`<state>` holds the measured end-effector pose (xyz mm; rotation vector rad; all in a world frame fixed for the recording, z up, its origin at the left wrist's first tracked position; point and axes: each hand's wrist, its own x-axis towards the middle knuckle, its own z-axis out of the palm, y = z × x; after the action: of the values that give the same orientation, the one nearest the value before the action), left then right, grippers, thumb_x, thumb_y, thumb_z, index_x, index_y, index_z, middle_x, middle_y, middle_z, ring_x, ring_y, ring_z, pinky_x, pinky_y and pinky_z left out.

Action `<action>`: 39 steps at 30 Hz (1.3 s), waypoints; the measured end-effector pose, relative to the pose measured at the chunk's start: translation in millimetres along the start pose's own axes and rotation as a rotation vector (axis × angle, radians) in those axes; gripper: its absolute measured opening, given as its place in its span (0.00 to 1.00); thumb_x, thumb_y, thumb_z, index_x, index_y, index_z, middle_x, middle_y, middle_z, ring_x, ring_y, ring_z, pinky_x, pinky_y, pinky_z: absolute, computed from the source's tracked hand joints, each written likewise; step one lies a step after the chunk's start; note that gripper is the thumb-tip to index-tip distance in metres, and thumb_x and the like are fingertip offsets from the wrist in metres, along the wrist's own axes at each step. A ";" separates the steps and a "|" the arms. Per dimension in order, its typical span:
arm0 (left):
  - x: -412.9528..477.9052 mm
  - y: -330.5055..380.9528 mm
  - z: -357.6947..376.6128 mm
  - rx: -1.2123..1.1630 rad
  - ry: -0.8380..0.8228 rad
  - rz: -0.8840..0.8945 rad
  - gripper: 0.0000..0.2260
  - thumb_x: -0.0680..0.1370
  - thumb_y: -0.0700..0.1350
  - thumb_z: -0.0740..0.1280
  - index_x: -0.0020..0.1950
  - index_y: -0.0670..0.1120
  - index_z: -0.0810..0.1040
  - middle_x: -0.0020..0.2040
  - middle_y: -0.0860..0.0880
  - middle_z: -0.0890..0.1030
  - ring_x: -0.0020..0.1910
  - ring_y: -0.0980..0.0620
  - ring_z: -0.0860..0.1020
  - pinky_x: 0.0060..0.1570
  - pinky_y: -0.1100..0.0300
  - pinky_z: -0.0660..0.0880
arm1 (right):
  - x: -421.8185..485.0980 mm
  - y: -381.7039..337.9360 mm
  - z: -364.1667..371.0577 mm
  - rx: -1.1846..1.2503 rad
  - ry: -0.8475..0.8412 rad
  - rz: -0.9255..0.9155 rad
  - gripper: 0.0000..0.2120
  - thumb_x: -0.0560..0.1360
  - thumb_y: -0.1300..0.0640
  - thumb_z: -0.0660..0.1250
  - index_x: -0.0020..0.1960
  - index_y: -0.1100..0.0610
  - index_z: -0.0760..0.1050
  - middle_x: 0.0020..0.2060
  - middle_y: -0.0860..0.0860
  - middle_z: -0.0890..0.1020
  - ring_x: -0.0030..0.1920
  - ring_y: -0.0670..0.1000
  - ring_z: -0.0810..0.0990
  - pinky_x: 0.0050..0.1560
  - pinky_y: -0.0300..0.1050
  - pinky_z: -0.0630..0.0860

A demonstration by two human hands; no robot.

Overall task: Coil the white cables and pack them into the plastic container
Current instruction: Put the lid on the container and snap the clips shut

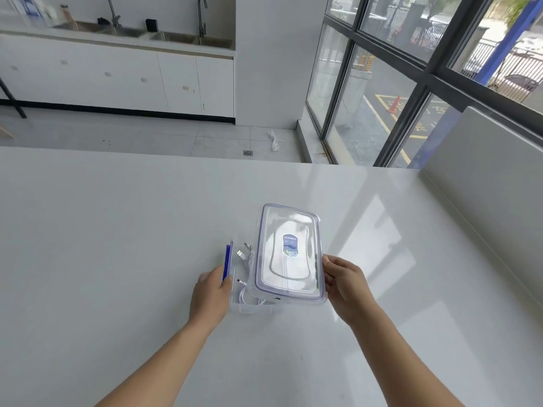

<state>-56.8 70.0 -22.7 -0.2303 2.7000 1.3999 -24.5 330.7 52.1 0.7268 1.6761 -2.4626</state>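
A clear plastic container point(239, 306) stands on the white table point(117, 230). White cables point(245, 292) lie coiled inside it, with USB plugs showing at the left. A clear lid point(289, 254) with a blue-white label lies tilted over the container's right part and leaves the left part uncovered. My left hand point(210, 292) grips the container's left wall at its blue latch point(227, 262). My right hand point(345, 284) holds the lid's right edge with thumb and fingers.
The table's far edge runs across the middle of the view, and a low white wall point(484, 186) borders it on the right. Beyond are tiled floor, a counter with sinks point(176, 38) and large windows point(426, 69).
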 end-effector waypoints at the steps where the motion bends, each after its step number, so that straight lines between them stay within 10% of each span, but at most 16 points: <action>1: -2.0 4.6 -1.4 0.003 0.103 0.030 0.10 0.81 0.42 0.60 0.40 0.42 0.74 0.42 0.44 0.78 0.46 0.40 0.75 0.41 0.52 0.71 | 4.1 6.3 4.1 0.007 -0.022 0.028 0.12 0.82 0.65 0.62 0.58 0.74 0.77 0.23 0.48 0.78 0.22 0.44 0.74 0.24 0.36 0.72; 6: 3.8 29.6 -11.0 -0.466 -0.084 -0.157 0.16 0.80 0.55 0.63 0.40 0.46 0.77 0.38 0.45 0.78 0.35 0.48 0.71 0.41 0.54 0.67 | 23.2 26.2 21.4 -0.079 -0.027 0.083 0.11 0.82 0.65 0.64 0.55 0.72 0.80 0.30 0.54 0.84 0.26 0.48 0.80 0.29 0.39 0.77; 12: 15.5 20.7 -14.6 -0.386 -0.014 -0.163 0.17 0.78 0.47 0.66 0.36 0.34 0.73 0.32 0.44 0.70 0.34 0.49 0.65 0.37 0.56 0.64 | 36.8 29.7 37.5 -0.281 0.061 0.052 0.11 0.80 0.59 0.68 0.47 0.67 0.83 0.36 0.58 0.84 0.30 0.53 0.81 0.31 0.43 0.79; 22: 28.2 21.9 -17.2 -0.003 0.037 -0.079 0.21 0.78 0.46 0.66 0.30 0.47 0.60 0.27 0.50 0.59 0.32 0.48 0.58 0.32 0.55 0.56 | 34.0 45.6 56.2 -0.875 0.164 -0.151 0.19 0.73 0.55 0.70 0.32 0.54 0.62 0.25 0.48 0.62 0.25 0.50 0.60 0.29 0.43 0.55; 39: 35.3 9.0 -9.7 0.135 -0.002 -0.082 0.20 0.75 0.46 0.67 0.30 0.47 0.59 0.26 0.49 0.60 0.30 0.48 0.58 0.30 0.56 0.55 | 48.7 54.9 59.2 -1.046 0.242 -0.084 0.20 0.73 0.52 0.69 0.28 0.54 0.63 0.21 0.47 0.64 0.22 0.48 0.63 0.24 0.40 0.58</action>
<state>-93.2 64.0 -15.2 -0.3254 2.7352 1.1908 -70.2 265.4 1.6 0.7746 2.6796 -1.1868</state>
